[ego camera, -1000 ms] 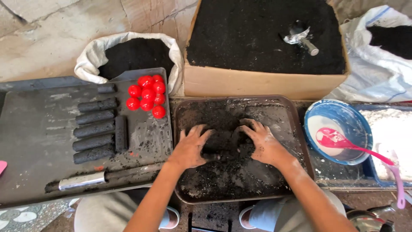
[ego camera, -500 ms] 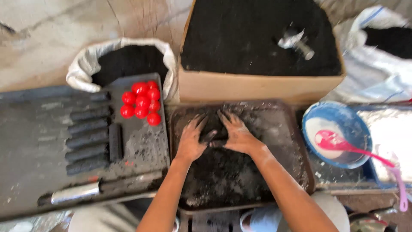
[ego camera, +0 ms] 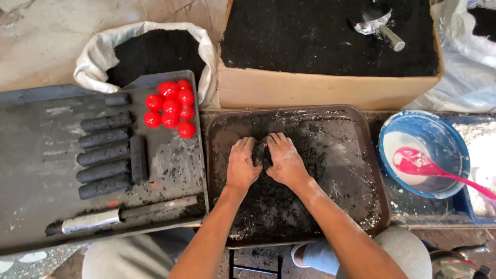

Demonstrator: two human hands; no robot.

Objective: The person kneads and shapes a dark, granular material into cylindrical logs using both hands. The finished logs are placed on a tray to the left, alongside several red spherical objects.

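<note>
My left hand (ego camera: 243, 164) and my right hand (ego camera: 284, 160) are pressed together around a lump of black powdery mix (ego camera: 260, 151) on a dark brown tray (ego camera: 356, 155). The fingers of both hands curl over the lump, which shows only in the gap between them. Loose black mix and white smears cover the tray around the hands.
A grey tray (ego camera: 31, 170) at left holds several black pressed sticks (ego camera: 105, 154), red caps (ego camera: 171, 108) and a metal tube (ego camera: 90, 221). Behind are a sack of black powder (ego camera: 150, 51) and a cardboard box (ego camera: 310, 90) with a scoop (ego camera: 380, 26). A blue bowl (ego camera: 444, 139) with a pink spoon (ego camera: 439, 170) sits at right.
Both hands have drawn closer together, gathering the black mix into a lump between them. The view has shifted slightly.
</note>
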